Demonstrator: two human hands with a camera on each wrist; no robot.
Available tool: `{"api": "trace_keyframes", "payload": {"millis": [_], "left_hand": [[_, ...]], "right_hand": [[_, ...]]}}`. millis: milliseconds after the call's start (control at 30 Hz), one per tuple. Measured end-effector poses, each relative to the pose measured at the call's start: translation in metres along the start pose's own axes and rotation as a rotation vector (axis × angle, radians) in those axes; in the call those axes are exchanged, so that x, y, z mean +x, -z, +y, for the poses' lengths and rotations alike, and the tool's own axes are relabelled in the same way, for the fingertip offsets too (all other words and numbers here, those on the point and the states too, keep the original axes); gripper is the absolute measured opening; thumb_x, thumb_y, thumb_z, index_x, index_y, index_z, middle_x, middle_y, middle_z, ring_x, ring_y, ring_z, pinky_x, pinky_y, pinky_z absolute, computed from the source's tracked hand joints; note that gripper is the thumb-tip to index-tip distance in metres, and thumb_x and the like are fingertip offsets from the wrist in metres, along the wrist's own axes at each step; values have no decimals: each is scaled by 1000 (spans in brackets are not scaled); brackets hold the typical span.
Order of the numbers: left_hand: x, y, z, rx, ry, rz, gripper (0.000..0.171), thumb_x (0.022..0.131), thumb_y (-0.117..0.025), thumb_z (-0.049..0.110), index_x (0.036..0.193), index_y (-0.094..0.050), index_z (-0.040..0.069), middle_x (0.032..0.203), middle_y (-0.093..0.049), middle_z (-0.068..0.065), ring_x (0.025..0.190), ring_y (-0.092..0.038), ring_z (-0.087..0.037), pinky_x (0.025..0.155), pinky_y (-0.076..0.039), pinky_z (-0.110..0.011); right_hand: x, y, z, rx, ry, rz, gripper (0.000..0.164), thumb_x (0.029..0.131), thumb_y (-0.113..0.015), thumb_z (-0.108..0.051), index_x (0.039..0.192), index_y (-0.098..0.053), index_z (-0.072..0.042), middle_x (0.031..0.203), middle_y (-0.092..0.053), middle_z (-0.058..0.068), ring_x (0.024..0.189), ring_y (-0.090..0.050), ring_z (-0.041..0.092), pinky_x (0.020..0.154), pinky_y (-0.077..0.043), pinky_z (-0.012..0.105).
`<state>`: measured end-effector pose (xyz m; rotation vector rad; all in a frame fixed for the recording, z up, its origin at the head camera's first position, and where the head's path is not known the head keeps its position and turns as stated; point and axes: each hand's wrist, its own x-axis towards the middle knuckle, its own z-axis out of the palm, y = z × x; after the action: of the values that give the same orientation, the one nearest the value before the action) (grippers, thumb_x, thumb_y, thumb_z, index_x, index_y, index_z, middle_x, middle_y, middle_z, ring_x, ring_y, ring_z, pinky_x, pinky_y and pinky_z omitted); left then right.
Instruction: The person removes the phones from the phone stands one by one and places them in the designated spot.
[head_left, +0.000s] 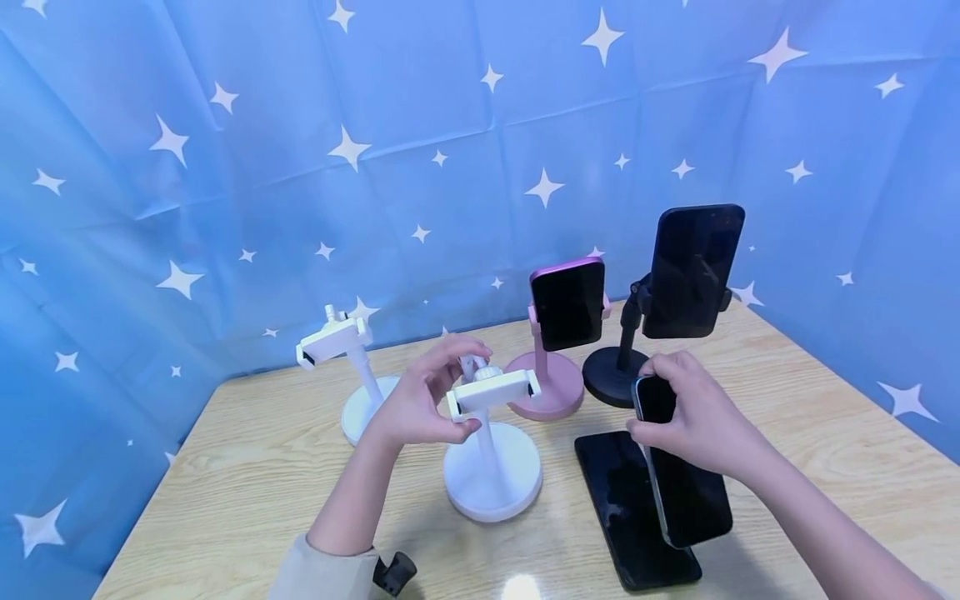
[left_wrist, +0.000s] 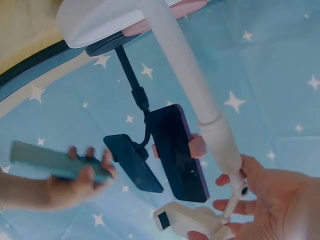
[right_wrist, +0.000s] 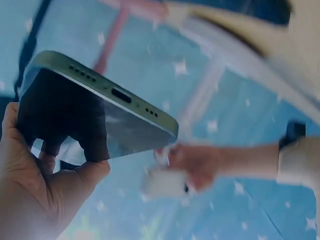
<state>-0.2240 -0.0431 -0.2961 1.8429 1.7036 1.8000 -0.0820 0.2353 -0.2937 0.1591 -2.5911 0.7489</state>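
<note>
My left hand (head_left: pixel 423 398) holds the nearer white phone stand (head_left: pixel 492 479) at its upper joint, fingers curled behind the clamp (head_left: pixel 495 392). In the left wrist view those fingers sit around the joint beneath the ribbed neck (left_wrist: pixel 222 150). The clamp has no phone in it. My right hand (head_left: pixel 701 421) grips a dark-screened phone (head_left: pixel 693 504) near its upper end, thumb on one side and fingers on the other. That phone is tilted above another black phone (head_left: pixel 626 517) lying on the table. The right wrist view shows its greenish edge with a charging port (right_wrist: pixel 121 95).
A second white stand (head_left: pixel 367 375) without a phone is at the back left. Behind my hands, a pink stand (head_left: pixel 551 387) bears a phone (head_left: pixel 568 304), and a black stand (head_left: pixel 615 375) bears a larger phone (head_left: pixel 693 271). A blue star-patterned cloth (head_left: pixel 420 192) hangs beyond the wooden table (head_left: pixel 247 475).
</note>
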Motion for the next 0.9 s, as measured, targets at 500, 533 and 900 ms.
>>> {"api": "trace_keyframes", "payload": {"millis": [500, 533, 900], "left_hand": [[12, 27, -16, 32, 106, 117, 75, 59, -64, -19, 117, -54, 29, 108, -50, -5, 85, -48, -20, 69, -46, -23], [13, 28, -18, 30, 113, 126, 75, 59, -64, -19, 117, -55, 29, 107, -49, -4, 86, -49, -20, 71, -46, -23], [21, 37, -30, 68, 141, 179, 70, 60, -64, -22, 117, -56, 16, 103, -49, -3, 87, -48, -18, 74, -46, -23]], "right_hand": [[-6, -25, 63, -52, -198, -222, 35, 63, -72, -16, 91, -53, -5, 86, -46, 15, 69, -43, 23, 53, -36, 31], [-7, -27, 65, -46, -200, -227, 35, 63, -72, -16, 91, -53, -5, 85, -45, 14, 68, -43, 22, 53, -36, 30], [-6, -35, 71, -66, -207, -271, 40, 62, -71, -17, 94, -54, -2, 85, -48, 14, 70, -43, 22, 55, -37, 30]]}}
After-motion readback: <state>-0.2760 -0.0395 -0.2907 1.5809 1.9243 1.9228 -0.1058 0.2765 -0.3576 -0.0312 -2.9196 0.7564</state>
